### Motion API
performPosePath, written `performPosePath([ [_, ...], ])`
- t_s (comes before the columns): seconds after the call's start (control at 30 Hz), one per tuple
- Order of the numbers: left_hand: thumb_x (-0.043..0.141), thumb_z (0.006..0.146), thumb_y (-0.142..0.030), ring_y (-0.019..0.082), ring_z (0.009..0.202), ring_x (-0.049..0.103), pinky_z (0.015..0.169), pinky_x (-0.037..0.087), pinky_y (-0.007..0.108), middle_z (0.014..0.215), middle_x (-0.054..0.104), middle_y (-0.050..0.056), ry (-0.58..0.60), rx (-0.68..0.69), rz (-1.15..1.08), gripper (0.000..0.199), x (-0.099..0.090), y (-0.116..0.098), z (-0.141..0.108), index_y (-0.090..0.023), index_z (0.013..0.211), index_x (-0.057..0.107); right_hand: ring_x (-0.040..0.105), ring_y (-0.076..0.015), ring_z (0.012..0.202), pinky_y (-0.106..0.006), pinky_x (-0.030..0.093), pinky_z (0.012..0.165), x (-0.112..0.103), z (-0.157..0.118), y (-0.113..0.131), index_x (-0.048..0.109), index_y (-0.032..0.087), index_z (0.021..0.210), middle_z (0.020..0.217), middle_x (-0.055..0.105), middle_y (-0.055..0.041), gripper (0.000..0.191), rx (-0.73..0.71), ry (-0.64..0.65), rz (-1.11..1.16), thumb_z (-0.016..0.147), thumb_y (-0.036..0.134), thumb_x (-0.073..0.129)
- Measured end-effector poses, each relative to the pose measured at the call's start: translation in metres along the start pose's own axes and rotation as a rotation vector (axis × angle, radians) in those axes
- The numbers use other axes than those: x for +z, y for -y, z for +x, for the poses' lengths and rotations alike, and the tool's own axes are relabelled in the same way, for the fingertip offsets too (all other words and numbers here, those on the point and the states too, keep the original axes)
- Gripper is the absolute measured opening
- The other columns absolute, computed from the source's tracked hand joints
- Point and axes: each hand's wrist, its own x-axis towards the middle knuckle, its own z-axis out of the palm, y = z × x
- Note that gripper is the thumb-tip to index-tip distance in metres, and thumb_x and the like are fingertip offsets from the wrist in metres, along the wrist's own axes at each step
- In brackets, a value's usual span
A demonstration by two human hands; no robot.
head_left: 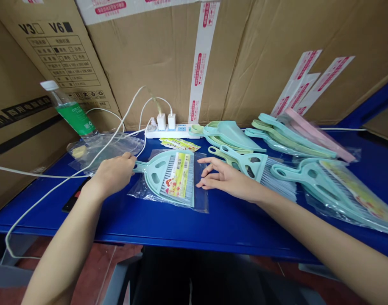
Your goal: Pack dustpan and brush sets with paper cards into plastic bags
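Observation:
A mint-green dustpan (154, 171) with a grey-bristled brush (189, 178) and a colourful label card (177, 174) lies on a clear plastic bag (202, 199) or inside it; I cannot tell which. My left hand (115, 173) is closed around the end of the dustpan's handle. Just right of the bag, my right hand (224, 178) holds nothing, its fingers curved and apart. Beyond that hand lie loose brushes (276, 178), and farther right a bagged dustpan set (327, 186).
Stacked green dustpans (238, 135) and a pink one (321, 133) lie at the back right. A power strip (152, 132) with white cables stands against the cardboard. Label cards (181, 144), empty bags (107, 148), a bottle (74, 116) and a dark phone-like object (72, 202) are nearby.

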Motion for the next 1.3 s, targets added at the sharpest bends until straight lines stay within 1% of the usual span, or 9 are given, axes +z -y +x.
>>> performPosePath([
  [0.17,0.038,0.089,-0.008,0.033,0.117,0.060,0.092,0.053,0.041,0.128,0.056,0.019,-0.009,0.010,-0.002,0.038,0.000,0.003,-0.001,-0.008,0.122,0.055,0.070,-0.0158,0.089,-0.033,0.058,0.083,-0.002,0.000,-0.003,0.041,0.022,0.118,0.090,0.046,0.0024,0.043,-0.052,0.031,-0.019,0.080,0.015,0.060],
  [0.27,0.036,0.088,-0.007,0.030,0.121,0.057,0.093,0.052,0.039,0.134,0.051,0.019,-0.060,0.104,-0.025,0.044,0.003,0.001,0.000,-0.009,0.130,0.049,0.070,-0.0164,0.090,-0.034,0.058,0.083,-0.002,0.000,-0.005,0.042,0.023,0.118,0.091,0.046,0.0025,0.043,-0.076,0.041,-0.028,0.079,0.017,0.062],
  [0.37,0.030,0.090,-0.007,0.029,0.113,0.062,0.090,0.054,0.040,0.128,0.055,0.016,-0.060,0.165,-0.053,0.042,0.006,-0.001,0.002,-0.012,0.126,0.053,0.070,-0.0160,0.089,-0.034,0.058,0.083,-0.002,0.000,-0.005,0.042,0.022,0.117,0.091,0.046,0.0026,0.043,-0.082,0.044,-0.031,0.079,0.017,0.061],
  [0.43,0.028,0.090,-0.005,0.028,0.109,0.064,0.087,0.054,0.039,0.124,0.058,0.014,-0.061,0.156,-0.052,0.043,0.007,-0.001,0.003,-0.013,0.121,0.055,0.070,-0.0160,0.090,-0.034,0.058,0.083,-0.002,0.000,-0.005,0.042,0.022,0.117,0.091,0.046,0.0026,0.042,-0.080,0.043,-0.039,0.080,0.016,0.060],
  [0.73,0.029,0.085,0.001,0.028,0.115,0.061,0.088,0.054,0.040,0.125,0.059,0.014,-0.080,0.129,-0.063,0.045,0.011,0.003,0.008,-0.015,0.117,0.056,0.069,-0.0170,0.092,-0.034,0.057,0.084,-0.003,0.000,-0.006,0.041,0.021,0.119,0.090,0.046,0.0024,0.042,-0.085,0.051,-0.056,0.080,0.017,0.059],
  [0.87,0.029,0.086,0.002,0.029,0.117,0.060,0.089,0.053,0.041,0.128,0.058,0.014,-0.084,0.114,-0.059,0.046,0.010,0.001,0.007,-0.015,0.119,0.056,0.069,-0.0172,0.092,-0.034,0.057,0.084,-0.003,0.001,-0.005,0.041,0.022,0.118,0.090,0.046,0.0026,0.043,-0.091,0.062,-0.049,0.080,0.018,0.060],
  [1.03,0.029,0.089,-0.001,0.029,0.116,0.061,0.086,0.055,0.041,0.125,0.061,0.012,-0.090,0.099,-0.061,0.044,0.007,-0.003,0.006,-0.017,0.119,0.057,0.069,-0.0185,0.093,-0.035,0.056,0.084,-0.004,0.001,-0.006,0.041,0.022,0.118,0.090,0.046,0.0020,0.044,-0.095,0.066,-0.072,0.078,0.022,0.061],
  [1.17,0.029,0.090,-0.004,0.029,0.117,0.060,0.089,0.054,0.041,0.127,0.059,0.014,-0.115,0.107,-0.046,0.042,0.006,-0.006,0.005,-0.015,0.121,0.056,0.069,-0.0191,0.094,-0.035,0.056,0.083,-0.004,-0.001,-0.006,0.042,0.022,0.116,0.093,0.045,0.0007,0.043,-0.146,0.089,-0.099,0.078,0.027,0.061],
  [1.3,0.028,0.092,-0.005,0.028,0.113,0.062,0.087,0.055,0.040,0.125,0.060,0.014,-0.134,0.122,-0.051,0.041,0.004,-0.009,0.003,-0.014,0.122,0.053,0.068,-0.0192,0.091,-0.036,0.057,0.079,-0.006,-0.004,-0.002,0.046,0.021,0.113,0.097,0.047,-0.0021,0.035,-0.249,0.105,-0.158,0.081,0.030,0.058],
])
